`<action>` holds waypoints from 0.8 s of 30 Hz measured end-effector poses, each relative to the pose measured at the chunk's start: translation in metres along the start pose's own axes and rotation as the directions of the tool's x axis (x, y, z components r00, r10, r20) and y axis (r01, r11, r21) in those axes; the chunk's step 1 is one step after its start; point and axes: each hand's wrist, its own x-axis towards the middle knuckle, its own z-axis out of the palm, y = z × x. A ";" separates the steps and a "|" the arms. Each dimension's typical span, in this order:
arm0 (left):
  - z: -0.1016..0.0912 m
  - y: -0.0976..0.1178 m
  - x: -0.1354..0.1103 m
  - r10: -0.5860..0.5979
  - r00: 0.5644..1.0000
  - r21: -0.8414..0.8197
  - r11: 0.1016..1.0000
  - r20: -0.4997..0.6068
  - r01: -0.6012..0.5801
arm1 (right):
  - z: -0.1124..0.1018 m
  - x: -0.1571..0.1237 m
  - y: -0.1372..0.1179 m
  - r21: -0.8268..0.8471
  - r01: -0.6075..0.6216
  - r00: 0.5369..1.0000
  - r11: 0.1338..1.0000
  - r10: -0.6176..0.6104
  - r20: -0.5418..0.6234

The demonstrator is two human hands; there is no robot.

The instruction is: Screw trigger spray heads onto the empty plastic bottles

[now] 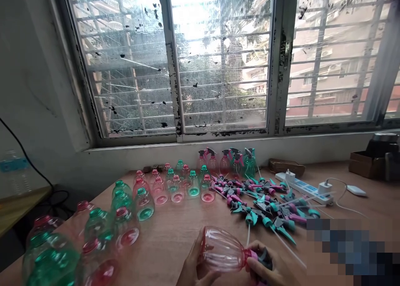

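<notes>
A clear pink spray bottle point(223, 249) lies tilted on its side in the air near the table's front edge, its neck pointing right. My left hand point(196, 263) is wrapped round its wide base. At the neck, my right hand point(265, 263) grips a pink and dark grey spray head point(261, 259), which meets the bottle's mouth. Whether the threads are engaged cannot be seen. Just beyond my right hand lies a heap of loose spray heads point(265, 202) in pink, teal and grey, with thin white tubes sticking out.
Several open pink and green bottles point(145, 204) stand along the left and back of the table point(165, 244). Bottles with spray heads fitted point(225, 163) stand by the window wall. A power strip point(303, 188) with plugs and a brown box point(362, 163) are at the right.
</notes>
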 end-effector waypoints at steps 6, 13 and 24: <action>0.001 -0.002 -0.001 0.033 0.999 0.059 0.998 -0.009 -0.032 | -0.001 -0.005 -0.009 -0.042 -0.017 0.999 0.999 0.018 0.029; 0.008 0.016 -0.002 -0.025 1.000 -0.051 0.998 0.005 0.025 | -0.003 -0.008 -0.013 -0.037 -0.010 0.999 0.999 0.012 0.038; 0.009 0.027 -0.006 0.056 0.998 0.107 0.993 0.024 -0.058 | -0.005 -0.006 -0.007 -0.005 0.032 0.998 0.999 -0.032 0.062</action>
